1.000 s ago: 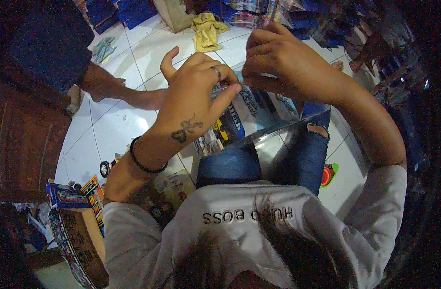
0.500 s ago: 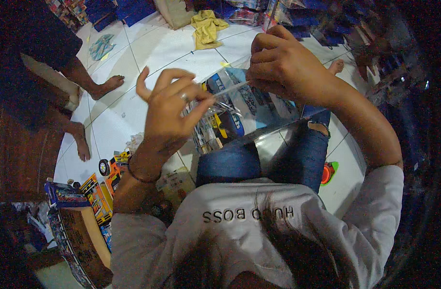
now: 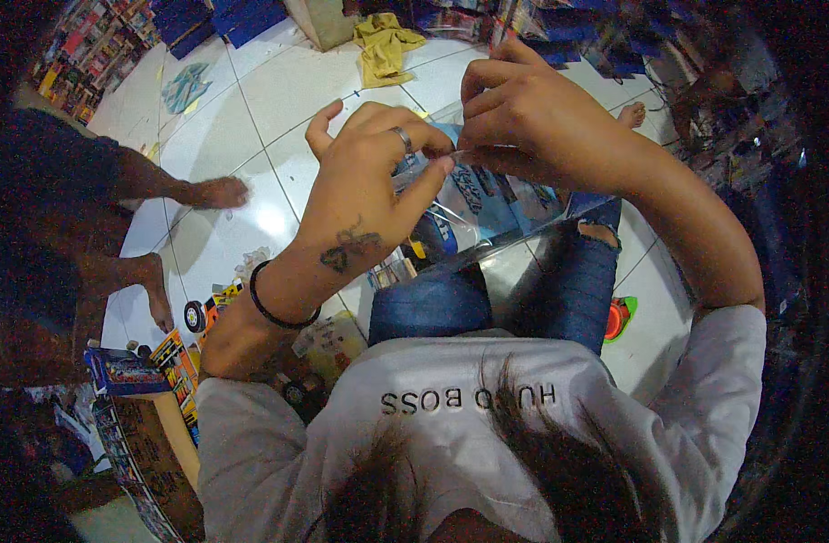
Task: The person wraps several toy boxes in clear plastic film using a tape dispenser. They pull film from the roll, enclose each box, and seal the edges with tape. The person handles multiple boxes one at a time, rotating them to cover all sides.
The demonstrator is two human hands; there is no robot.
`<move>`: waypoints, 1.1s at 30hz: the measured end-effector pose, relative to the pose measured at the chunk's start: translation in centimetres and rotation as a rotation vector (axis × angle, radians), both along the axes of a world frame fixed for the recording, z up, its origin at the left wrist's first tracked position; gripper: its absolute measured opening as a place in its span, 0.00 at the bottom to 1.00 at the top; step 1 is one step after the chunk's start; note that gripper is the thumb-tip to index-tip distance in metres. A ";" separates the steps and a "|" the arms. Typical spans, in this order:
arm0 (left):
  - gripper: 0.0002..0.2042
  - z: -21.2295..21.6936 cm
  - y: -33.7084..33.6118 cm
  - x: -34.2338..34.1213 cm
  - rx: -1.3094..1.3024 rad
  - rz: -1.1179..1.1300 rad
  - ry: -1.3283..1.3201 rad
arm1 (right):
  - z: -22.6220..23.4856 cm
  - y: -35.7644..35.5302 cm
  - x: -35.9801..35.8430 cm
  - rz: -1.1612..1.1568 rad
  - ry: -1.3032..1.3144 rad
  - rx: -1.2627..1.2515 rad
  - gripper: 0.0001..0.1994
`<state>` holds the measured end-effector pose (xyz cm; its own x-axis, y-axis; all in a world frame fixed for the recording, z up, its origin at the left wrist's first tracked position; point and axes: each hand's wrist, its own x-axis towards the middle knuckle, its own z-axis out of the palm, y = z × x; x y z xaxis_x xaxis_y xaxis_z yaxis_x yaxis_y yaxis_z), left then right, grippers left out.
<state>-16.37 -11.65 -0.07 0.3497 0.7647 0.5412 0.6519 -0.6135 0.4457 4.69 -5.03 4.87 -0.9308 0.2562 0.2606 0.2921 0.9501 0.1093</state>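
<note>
In front of my knees is a clear plastic bag [image 3: 503,237] around a flat package [image 3: 469,192] with blue, black and yellow printing. My left hand [image 3: 365,167], with a ring and a dark wristband, pinches the bag's upper edge between thumb and forefinger. Close beside it, my right hand [image 3: 550,118] has its fingers curled at the same edge, closed on the plastic. Its fingertips are partly hidden, and a thin line above them is too faint to make out. Both hands cover the far part of the package.
To the left, another person's bare foot [image 3: 220,192] stands on the white tiles. A cardboard box [image 3: 152,434] sits at lower left near an orange toy vehicle [image 3: 208,315]. A yellow cloth [image 3: 385,50] lies ahead; an orange and green object [image 3: 621,319] lies right of my knee.
My left hand has moved right and slightly up along the bag's edge, closer to my right hand. My right hand has barely shifted. The other person's foot has moved slightly.
</note>
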 end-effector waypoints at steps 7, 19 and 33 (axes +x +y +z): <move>0.13 -0.9 2.7 -1.1 -0.516 -0.260 -0.370 | -0.8 -1.9 0.3 0.020 0.103 0.452 0.13; 0.07 -0.8 0.1 1.0 0.153 0.077 0.192 | -0.3 1.6 1.1 0.043 -0.126 0.042 0.06; 0.05 -3.6 -0.4 0.3 0.059 0.104 -0.030 | -3.2 0.6 1.5 -0.081 0.001 -0.010 0.13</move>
